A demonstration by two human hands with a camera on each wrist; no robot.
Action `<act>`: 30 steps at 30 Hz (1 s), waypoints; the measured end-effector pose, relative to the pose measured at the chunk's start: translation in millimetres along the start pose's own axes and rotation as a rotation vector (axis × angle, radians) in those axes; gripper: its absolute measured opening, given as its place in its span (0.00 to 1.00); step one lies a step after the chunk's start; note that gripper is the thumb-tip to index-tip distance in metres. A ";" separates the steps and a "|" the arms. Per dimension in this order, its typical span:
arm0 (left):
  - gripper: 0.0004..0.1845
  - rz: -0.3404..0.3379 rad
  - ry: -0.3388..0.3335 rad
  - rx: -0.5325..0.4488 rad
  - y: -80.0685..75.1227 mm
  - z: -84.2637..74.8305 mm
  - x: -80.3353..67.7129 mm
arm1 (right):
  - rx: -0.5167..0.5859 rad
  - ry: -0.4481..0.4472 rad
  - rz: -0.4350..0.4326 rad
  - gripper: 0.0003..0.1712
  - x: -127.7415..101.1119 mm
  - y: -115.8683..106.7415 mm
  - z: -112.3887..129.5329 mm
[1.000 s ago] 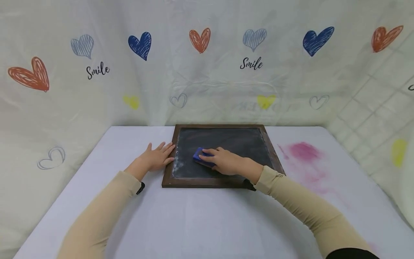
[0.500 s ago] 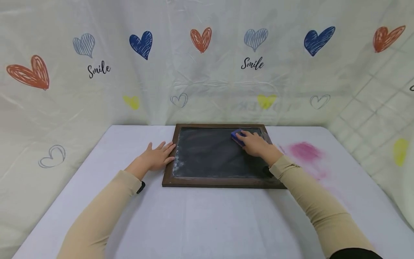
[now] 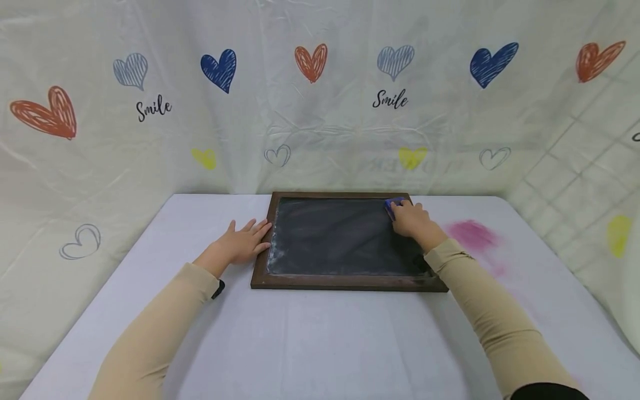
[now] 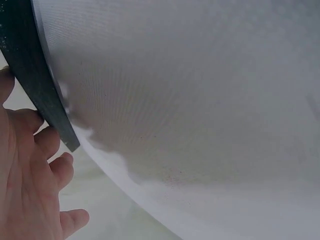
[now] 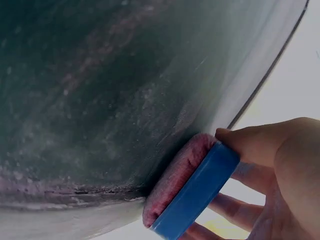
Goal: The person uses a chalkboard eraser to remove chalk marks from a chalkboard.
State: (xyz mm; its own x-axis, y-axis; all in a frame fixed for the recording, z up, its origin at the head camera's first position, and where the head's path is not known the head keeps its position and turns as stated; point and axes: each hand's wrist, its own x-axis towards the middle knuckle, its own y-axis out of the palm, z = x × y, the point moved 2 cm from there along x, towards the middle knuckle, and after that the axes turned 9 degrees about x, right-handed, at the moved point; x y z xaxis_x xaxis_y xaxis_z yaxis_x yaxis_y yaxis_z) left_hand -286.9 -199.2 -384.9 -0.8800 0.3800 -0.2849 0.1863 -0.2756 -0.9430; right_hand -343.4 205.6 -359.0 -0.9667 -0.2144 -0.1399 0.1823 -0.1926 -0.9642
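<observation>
A blackboard (image 3: 335, 239) in a dark wooden frame lies on the white table. My right hand (image 3: 412, 222) holds a blue chalkboard eraser (image 3: 393, 206) at the board's far right corner. In the right wrist view the eraser (image 5: 197, 192) shows a pinkish felt pad pressed to the board, with thumb and fingers gripping its blue back. My left hand (image 3: 239, 244) lies with fingers spread, fingertips on the left side of the frame. The left wrist view shows those fingers (image 4: 47, 142) against the frame's edge (image 4: 42, 85). Whitish chalk residue lines the board's left edge.
A pink powdery stain (image 3: 472, 234) marks the white tablecloth (image 3: 325, 339) right of the board. Behind the table hangs a pale curtain (image 3: 340, 122) printed with hearts and "Smile".
My right hand has swept the eraser from the board's left-middle to its far right corner. Smears across the middle look fainter. My left hand has stayed on the frame.
</observation>
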 end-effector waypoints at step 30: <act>0.36 0.009 -0.005 -0.003 5.7 1.9 4.0 | -0.040 -0.529 0.056 0.36 -36.4 31.4 109.5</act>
State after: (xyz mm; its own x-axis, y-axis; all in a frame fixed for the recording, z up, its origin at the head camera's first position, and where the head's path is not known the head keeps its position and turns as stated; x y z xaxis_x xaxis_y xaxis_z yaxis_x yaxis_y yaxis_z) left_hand -290.2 -200.9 -391.1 -0.8803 0.3733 -0.2927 0.1956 -0.2767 -0.9409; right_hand -282.8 102.5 -359.6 -0.7308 -0.6791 -0.0688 0.2141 -0.1324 -0.9678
